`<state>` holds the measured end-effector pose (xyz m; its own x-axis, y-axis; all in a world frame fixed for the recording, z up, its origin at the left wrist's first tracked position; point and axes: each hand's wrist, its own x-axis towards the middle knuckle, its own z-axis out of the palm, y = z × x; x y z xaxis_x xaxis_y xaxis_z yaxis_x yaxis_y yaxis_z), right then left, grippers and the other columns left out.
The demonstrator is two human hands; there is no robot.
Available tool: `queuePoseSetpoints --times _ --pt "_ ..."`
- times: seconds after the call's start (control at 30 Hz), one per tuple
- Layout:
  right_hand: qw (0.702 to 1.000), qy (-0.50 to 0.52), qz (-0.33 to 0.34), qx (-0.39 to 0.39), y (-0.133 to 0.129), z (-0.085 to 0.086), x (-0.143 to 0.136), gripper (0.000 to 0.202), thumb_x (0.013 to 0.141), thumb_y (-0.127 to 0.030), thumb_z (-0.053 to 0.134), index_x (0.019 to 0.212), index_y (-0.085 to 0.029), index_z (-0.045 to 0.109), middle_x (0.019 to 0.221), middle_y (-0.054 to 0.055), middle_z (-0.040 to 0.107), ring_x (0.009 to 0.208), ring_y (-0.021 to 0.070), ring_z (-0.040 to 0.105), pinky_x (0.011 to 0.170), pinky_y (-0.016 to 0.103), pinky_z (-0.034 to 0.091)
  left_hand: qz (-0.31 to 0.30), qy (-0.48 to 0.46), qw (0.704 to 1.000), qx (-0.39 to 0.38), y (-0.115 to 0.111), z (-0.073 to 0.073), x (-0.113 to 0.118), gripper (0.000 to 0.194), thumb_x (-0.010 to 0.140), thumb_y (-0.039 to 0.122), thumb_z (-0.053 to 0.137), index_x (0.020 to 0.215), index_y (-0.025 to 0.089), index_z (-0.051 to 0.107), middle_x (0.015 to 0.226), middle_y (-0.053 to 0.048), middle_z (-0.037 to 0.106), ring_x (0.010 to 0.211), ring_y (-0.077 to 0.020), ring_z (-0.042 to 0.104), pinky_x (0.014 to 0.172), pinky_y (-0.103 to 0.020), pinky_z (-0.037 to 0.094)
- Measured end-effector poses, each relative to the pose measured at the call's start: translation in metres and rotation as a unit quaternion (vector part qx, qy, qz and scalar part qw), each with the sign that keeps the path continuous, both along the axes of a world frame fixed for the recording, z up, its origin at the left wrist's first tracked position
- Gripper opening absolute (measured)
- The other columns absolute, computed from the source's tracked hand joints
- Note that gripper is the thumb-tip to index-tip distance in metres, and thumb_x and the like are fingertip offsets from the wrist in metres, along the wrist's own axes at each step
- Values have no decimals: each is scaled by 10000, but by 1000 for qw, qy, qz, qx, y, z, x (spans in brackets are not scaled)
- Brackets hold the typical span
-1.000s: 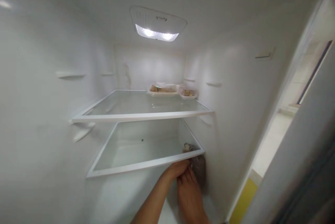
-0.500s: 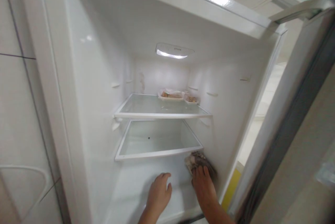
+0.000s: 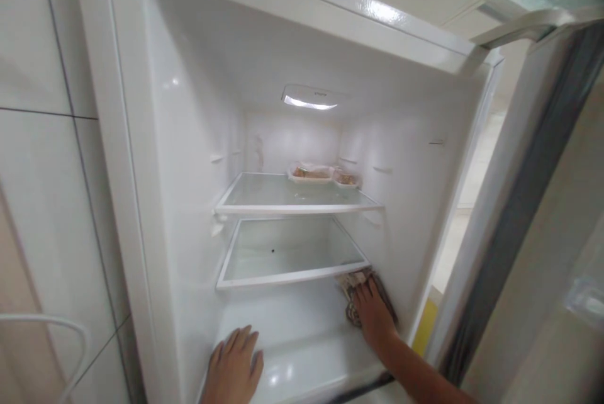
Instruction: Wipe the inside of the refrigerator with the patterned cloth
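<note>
No brand, label or writing can be read anywhere on the fridge (image 3: 189, 140) or on what lies in it.

The right hand (image 3: 372, 316) lies flat, fingers spread, pressing a crumpled grey-brown cloth (image 3: 352, 284) against the right inner wall, just under the right front corner of the lower shelf (image 3: 283, 278). It presses rather than grips; the palm covers most of the cloth, so only its upper and left edges show, at 11 o'clock from the hand. The forearm runs off toward 4 o'clock and is cut by the bottom edge.

The left hand (image 3: 233, 369) rests open, palm down, fingers loosely spread, on the white fridge floor (image 3: 302, 360) near the front left corner, at 8 o'clock from the cloth and well apart from it. Its wrist is cut off by the bottom edge.

Two glass shelves with white rims sit one above the other. At the back right of the upper shelf (image 3: 292, 207) stand two shallow food trays (image 3: 311, 172), side by side; their brownish contents are too small and blurred to tell. A small dark speck shows on the lower shelf; what it is cannot be told.

A lamp (image 3: 309, 101) glows in the ceiling of the white, glossy compartment. The open door (image 3: 523, 202) stands at 3 o'clock, its grey seal blurred. White wall tiles (image 3: 42, 140) fill the left side, with a thin white cable at 8 o'clock. A yellow strip shows low between door and cabinet, and pale floor beyond.
</note>
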<state>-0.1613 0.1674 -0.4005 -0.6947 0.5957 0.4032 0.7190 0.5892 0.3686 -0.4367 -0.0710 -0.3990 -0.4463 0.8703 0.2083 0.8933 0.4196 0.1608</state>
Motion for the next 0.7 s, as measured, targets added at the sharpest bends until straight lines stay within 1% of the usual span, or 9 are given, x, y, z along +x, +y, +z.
queuePoseSetpoints --times 0.1,0.2,0.27,0.33,0.43,0.5,0.57,0.63,0.7 --pt "1000 0 2 -8 24 9 -23 554 804 -64 546 1340 -151 656 1406 160 643 1369 297 547 1223 465 344 8 10 999 -36 9 6 -6 530 927 292 345 1373 224 621 1512 -74 574 1425 -271 505 1203 -518 376" --pt "1000 15 6 -21 51 15 -49 596 817 -24 496 1371 -197 629 1455 117 612 1402 261 511 1226 438 333 0 3 999 -51 14 7 -12 539 922 274 351 1398 226 598 1532 -68 553 1446 -250 481 1228 -487 358" --pt "999 28 7 -38 71 18 -69 545 838 -57 502 1348 -187 643 1435 131 624 1382 258 523 1218 441 337 -3 -5 999 -49 16 2 -16 538 917 274 367 1402 236 596 1539 -63 545 1455 -248 471 1236 -478 355" --pt "998 34 5 -52 91 20 -88 496 836 -85 513 1299 -161 671 1386 154 653 1353 255 543 1213 448 334 -5 -16 999 -44 17 -6 -21 530 908 280 393 1391 244 610 1537 -65 545 1453 -259 473 1234 -482 368" --pt "998 39 1 -54 115 19 -112 524 820 -61 452 1293 -140 665 1395 165 641 1377 230 511 1232 459 279 -13 -30 999 -26 17 -22 -29 516 888 285 442 1366 266 634 1519 -65 562 1430 -282 502 1218 -505 400" --pt "997 47 -2 -53 125 17 -125 561 822 -50 407 1327 -130 636 1422 169 618 1406 224 472 1241 475 244 -19 -34 999 -16 17 -31 -33 515 876 286 462 1360 287 639 1510 -56 570 1418 -290 516 1207 -520 417" --pt "997 58 -2 -53 132 15 -134 577 830 -42 383 1357 -101 608 1427 184 608 1422 230 445 1242 473 231 -24 -37 999 -12 17 -36 -36 517 873 290 467 1361 302 637 1506 -49 573 1412 -291 523 1200 -523 427" --pt "996 67 2 -56 137 15 -141 575 823 -21 370 1341 -65 615 1403 201 619 1415 233 441 1233 436 242 -26 -39 999 -10 16 -36 -36 517 877 295 463 1364 305 635 1502 -46 577 1408 -288 528 1198 -516 432" --pt "996 74 8 -59 139 16 -144 576 805 5 352 1300 -53 642 1379 203 629 1398 222 449 1215 394 265 -26 -36 999 -13 16 -32 -34 518 881 293 451 1366 299 634 1503 -47 578 1407 -284 529 1201 -509 431"
